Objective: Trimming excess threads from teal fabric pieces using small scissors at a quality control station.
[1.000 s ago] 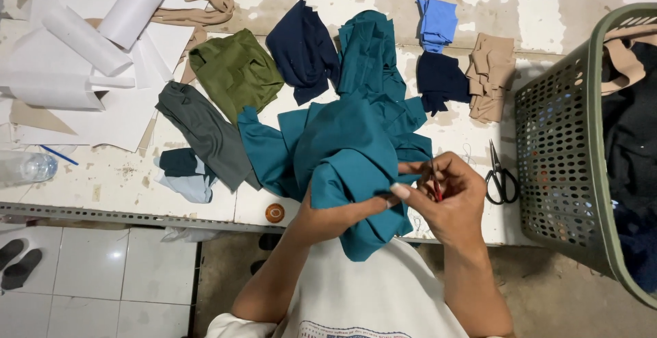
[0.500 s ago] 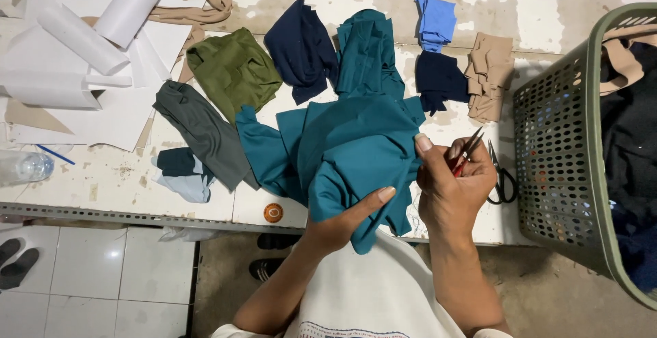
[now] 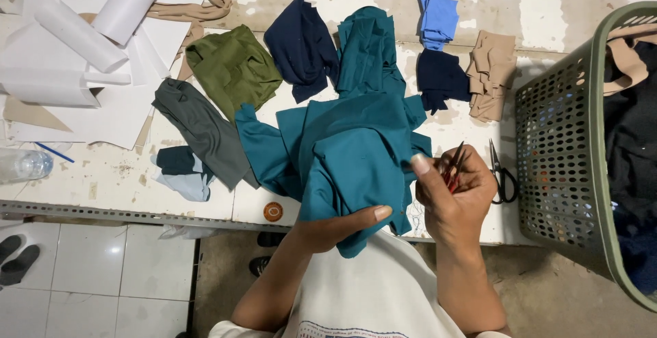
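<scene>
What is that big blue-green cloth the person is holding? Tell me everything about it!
The teal cloth is soft-looking fabric, plain with no pattern, crumpled into big loose folds. Most of it lies on the worn white table, stretching toward the far side, while its near edge hangs over the front. The left hand grips it from below, thumb on top. The right hand pinches its right edge while holding a small red-handled tool. A grey cloth lies beside it on the left.
</scene>
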